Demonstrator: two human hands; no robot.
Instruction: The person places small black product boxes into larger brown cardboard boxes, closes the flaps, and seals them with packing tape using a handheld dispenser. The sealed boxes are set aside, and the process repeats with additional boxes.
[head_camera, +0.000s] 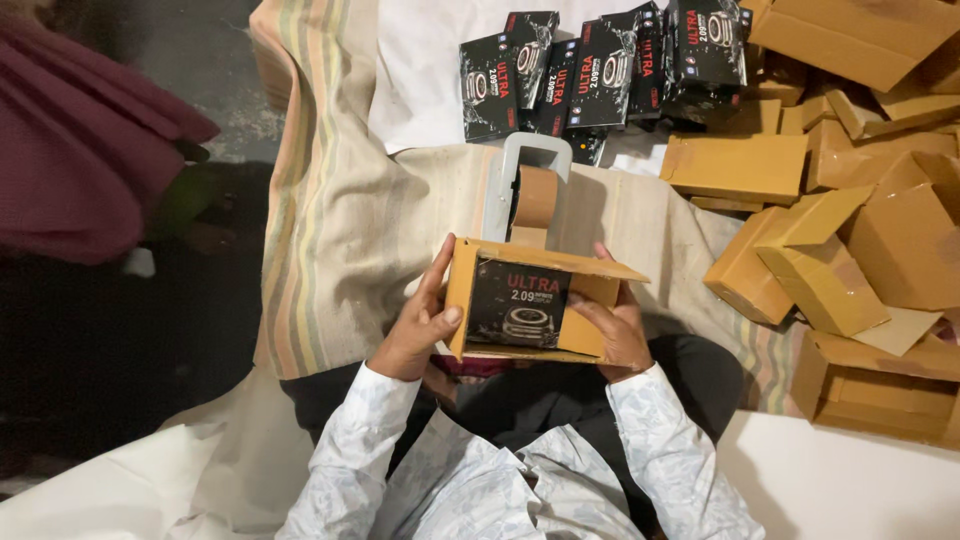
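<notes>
I hold a small brown cardboard box (590, 330) open toward me over my lap. A black printed product box (518, 303) sits inside it. My left hand (418, 325) grips the carton's left wall, thumb on the front edge. My right hand (612, 325) grips the right side, fingers partly inside beside the black box. The carton's top flap (570, 262) stands open. Just beyond the carton lies a grey tape dispenser (527, 190) with a brown tape roll, on the striped cloth.
Several more black product boxes (600, 65) lie at the top on a white sheet. A heap of brown cardboard cartons (850, 250) fills the right side. A striped beige cloth (340, 230) covers the surface. Another person's maroon garment (80, 140) is at the upper left.
</notes>
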